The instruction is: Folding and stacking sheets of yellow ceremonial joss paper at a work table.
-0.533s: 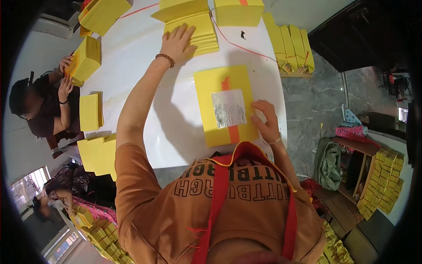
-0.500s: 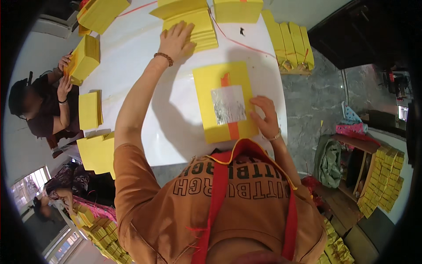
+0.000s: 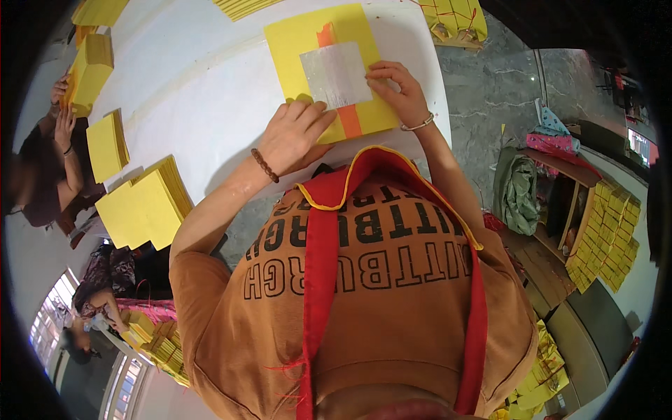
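A yellow paper sheet or stack [image 3: 283, 49] lies on the white table in front of me, with an orange strip [image 3: 348, 122] down its middle. On top of it is a shiny silver-white square sheet [image 3: 336, 73]. My left hand [image 3: 297, 133] is at the near left edge of the yellow paper, fingers bent over the top and thumb low at the edge. My right hand [image 3: 397, 91] has its thumb and forefinger close together at the right edge of the silver square.
More yellow paper stacks [image 3: 143, 210] stand along the table's left side. A co-worker's hands [image 3: 64, 115] hold a yellow bundle [image 3: 91, 73] there. Another person sits farther back at left. Tied yellow bundles [image 3: 603, 234] are piled at right beside a green bag [image 3: 518, 192].
My left hand has left the far yellow stack and come back to the near edge of the paper before me. My right hand's fingers have closed in at the silver square. The view has shifted.
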`<state>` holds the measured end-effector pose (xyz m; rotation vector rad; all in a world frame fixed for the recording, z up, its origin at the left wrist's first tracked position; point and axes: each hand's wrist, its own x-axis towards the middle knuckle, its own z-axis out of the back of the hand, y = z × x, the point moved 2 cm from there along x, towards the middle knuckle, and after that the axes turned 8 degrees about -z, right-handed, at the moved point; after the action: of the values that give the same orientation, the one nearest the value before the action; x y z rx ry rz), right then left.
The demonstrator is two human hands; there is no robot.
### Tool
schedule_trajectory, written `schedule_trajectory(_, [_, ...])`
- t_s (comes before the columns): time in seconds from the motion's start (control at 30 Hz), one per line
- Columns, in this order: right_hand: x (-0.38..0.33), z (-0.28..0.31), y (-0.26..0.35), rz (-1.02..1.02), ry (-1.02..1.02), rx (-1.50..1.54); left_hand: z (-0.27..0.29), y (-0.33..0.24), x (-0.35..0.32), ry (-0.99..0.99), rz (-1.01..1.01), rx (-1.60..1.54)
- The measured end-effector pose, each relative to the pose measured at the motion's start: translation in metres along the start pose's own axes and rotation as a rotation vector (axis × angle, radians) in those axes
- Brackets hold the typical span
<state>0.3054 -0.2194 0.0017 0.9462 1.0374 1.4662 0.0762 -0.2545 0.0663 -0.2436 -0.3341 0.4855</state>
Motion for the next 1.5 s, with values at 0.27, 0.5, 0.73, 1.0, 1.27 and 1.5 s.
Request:
schedule_trajectory(0.27, [-0.004,0.000,0.000,-0.178,0.043,0.314,0.003,0.008,-0.008,-0.186,0.189,-0.408])
schedule_trajectory(0.5, [-0.002,-0.002,-0.005,-0.164,0.024,0.324,0.002,0.012,-0.007,-0.156,0.363,-0.533])
schedule_trajectory(0.73, [-0.002,-0.005,-0.004,-0.190,-0.002,0.324,-0.002,0.016,-0.009,-0.107,0.572,-0.715])
schedule_trajectory(1.0, [-0.002,-0.004,-0.004,-0.182,-0.008,0.316,-0.006,0.021,-0.009,-0.119,0.600,-0.779])
schedule_trajectory(1.27, [-0.002,0.000,-0.010,-0.108,0.039,0.312,-0.012,0.030,-0.013,-0.089,0.709,-0.876])
schedule_trajectory(1.5, [-0.003,0.006,-0.017,0.049,0.143,0.047,0.009,0.039,-0.008,-0.035,0.766,-0.999])
